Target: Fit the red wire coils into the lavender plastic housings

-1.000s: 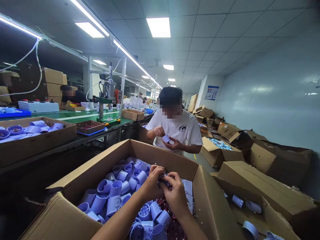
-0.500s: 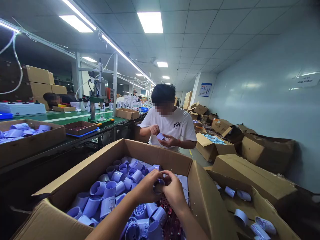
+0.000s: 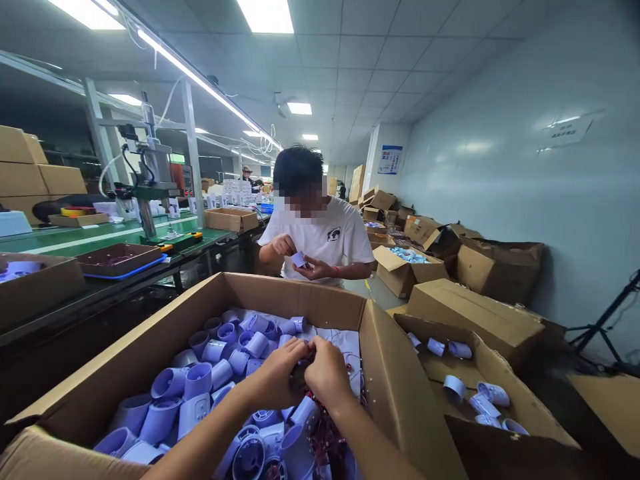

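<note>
My left hand (image 3: 274, 379) and my right hand (image 3: 327, 373) meet over a big cardboard box (image 3: 280, 297), fingers curled together around a small dark part that is mostly hidden between them. Under them the box holds several pale purple plastic cylinders (image 3: 200, 379) and a tangle of red wired parts (image 3: 327, 440). Both forearms reach in from the bottom of the view.
A person in a white T-shirt (image 3: 320, 241) sits beyond the box, handling a small purple piece. A second open box (image 3: 483, 365) with several purple parts stands at the right. A green workbench (image 3: 107, 237) with a press machine (image 3: 147, 183) runs along the left. More cartons line the right wall.
The view has swung to the right and dipped. My hands stay joined on the small part and sit a little lower over the box.
</note>
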A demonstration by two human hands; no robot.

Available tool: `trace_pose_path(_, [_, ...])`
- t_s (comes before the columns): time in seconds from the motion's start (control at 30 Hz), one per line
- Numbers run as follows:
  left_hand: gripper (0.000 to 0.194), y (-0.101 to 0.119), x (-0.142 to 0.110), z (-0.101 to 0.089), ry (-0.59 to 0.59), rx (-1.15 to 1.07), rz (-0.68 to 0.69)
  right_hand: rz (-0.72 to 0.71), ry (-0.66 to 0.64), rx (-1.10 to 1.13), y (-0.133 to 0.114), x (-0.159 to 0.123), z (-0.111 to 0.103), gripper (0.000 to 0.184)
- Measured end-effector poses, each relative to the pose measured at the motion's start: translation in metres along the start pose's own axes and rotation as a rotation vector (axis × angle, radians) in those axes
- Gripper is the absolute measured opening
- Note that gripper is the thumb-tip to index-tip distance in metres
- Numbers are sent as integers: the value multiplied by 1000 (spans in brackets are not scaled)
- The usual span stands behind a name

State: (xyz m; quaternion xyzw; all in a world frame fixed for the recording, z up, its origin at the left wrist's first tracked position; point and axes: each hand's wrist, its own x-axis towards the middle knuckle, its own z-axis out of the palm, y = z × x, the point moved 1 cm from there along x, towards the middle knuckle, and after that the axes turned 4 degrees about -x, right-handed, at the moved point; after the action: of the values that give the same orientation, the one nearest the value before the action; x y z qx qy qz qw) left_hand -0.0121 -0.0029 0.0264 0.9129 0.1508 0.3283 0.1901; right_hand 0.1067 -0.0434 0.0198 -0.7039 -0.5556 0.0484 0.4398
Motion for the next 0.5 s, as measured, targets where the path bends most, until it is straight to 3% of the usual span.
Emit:
trace_pose_path(0.1, [32,-4,-2,2,27,-55,-38,55,-114,163,5,5,5,33])
trace_pose_path(0.27, [38,-19,0,7,110,-128,-77,268,-348,666,15,17,25,48])
trace_pose_path(0.37, [56,-45,3,0,220,-55,-219,490,-208,869,31,38,21,31])
trace_pose_path(0.43, [53,-69,2,-8,282,95,-417,561,-11,908,48,56,5,20])
trace_pose_path(0.5, [43,-93,-8,-12,265,284,-624,540,126,895,63,71,-15,21])
